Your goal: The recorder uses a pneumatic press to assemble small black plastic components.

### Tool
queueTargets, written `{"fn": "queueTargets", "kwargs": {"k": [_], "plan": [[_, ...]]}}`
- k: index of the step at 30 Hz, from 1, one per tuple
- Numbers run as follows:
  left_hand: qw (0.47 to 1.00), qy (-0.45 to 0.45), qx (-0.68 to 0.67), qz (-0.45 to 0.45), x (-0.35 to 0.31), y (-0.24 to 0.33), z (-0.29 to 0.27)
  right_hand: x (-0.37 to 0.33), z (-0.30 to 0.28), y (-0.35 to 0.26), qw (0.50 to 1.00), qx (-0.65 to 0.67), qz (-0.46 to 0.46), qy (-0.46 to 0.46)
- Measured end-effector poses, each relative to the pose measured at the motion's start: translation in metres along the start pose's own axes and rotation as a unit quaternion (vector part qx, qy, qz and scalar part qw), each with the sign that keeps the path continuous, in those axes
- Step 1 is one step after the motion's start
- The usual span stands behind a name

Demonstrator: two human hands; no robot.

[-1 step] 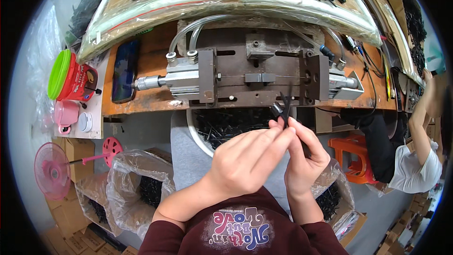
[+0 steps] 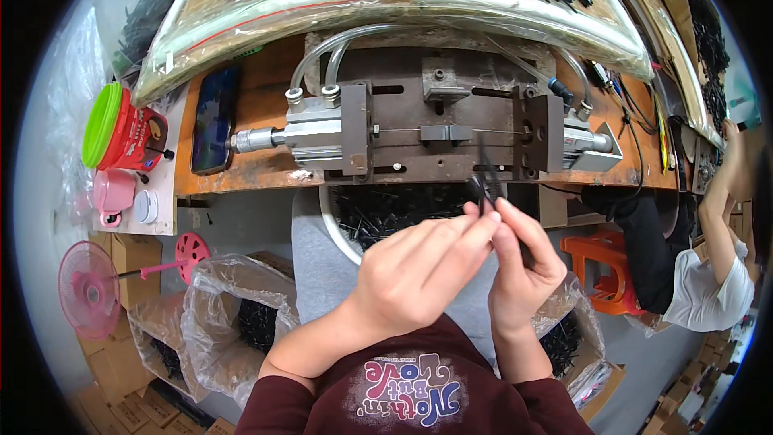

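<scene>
My left hand (image 2: 419, 274) and my right hand (image 2: 523, 270) meet in front of the bench, fingertips pinched together. Between them is a small black part (image 2: 485, 186) with a thin stem and a thicker head, pointing up and away from me. It is blurred, so its exact kind is unclear, and the fingers hide its lower end. Just beyond the hands stands a clamping fixture (image 2: 403, 163) with a metal cylinder (image 2: 314, 133) at the left and another cylinder (image 2: 581, 145) at the right. A small grey block (image 2: 445, 133) sits at its middle, apart from my hands.
A white-rimmed tub (image 2: 338, 229) of black parts sits below the bench edge. Behind the fixture, a plastic-wrapped tray (image 2: 403, 2) holds many more. A phone (image 2: 214, 121), a red bucket (image 2: 141, 137) and a pink cup (image 2: 113, 192) stand left. Another person (image 2: 708, 282) is at right.
The black part has turned between my fingertips, and its head now looks darker and more blurred. My hands have barely shifted.
</scene>
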State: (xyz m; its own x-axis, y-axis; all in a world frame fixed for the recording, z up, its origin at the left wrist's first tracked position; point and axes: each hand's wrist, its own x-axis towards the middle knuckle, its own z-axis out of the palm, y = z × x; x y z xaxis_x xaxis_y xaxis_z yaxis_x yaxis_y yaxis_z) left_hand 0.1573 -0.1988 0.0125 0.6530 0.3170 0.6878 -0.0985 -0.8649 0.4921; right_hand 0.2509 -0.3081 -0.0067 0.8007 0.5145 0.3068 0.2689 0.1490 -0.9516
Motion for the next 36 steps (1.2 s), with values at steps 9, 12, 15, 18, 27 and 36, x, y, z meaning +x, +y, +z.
{"fn": "queueTargets", "kwargs": {"k": [9,12,15,18,27,36], "plan": [[0.993,-0.05,0.102,-0.031,0.006,-0.027,0.0,0.005,-0.018,-0.003,0.995,0.091,0.027,0.025],[0.987,-0.077,0.137,-0.012,0.007,-0.031,0.006,0.006,-0.022,-0.008,0.991,0.117,0.054,0.024],[0.986,-0.081,0.145,-0.003,0.009,-0.035,0.008,0.008,-0.029,-0.01,0.987,0.135,0.078,0.027],[0.984,-0.078,0.158,-0.021,0.01,-0.031,0.007,0.008,-0.034,-0.013,0.985,0.149,0.084,0.028],[0.973,-0.098,0.21,-0.014,0.014,-0.031,0.007,0.01,-0.034,-0.018,0.986,0.136,0.096,0.027],[0.973,-0.107,0.201,-0.026,0.014,-0.031,0.006,0.018,-0.041,-0.019,0.968,0.174,0.182,0.022]]}}
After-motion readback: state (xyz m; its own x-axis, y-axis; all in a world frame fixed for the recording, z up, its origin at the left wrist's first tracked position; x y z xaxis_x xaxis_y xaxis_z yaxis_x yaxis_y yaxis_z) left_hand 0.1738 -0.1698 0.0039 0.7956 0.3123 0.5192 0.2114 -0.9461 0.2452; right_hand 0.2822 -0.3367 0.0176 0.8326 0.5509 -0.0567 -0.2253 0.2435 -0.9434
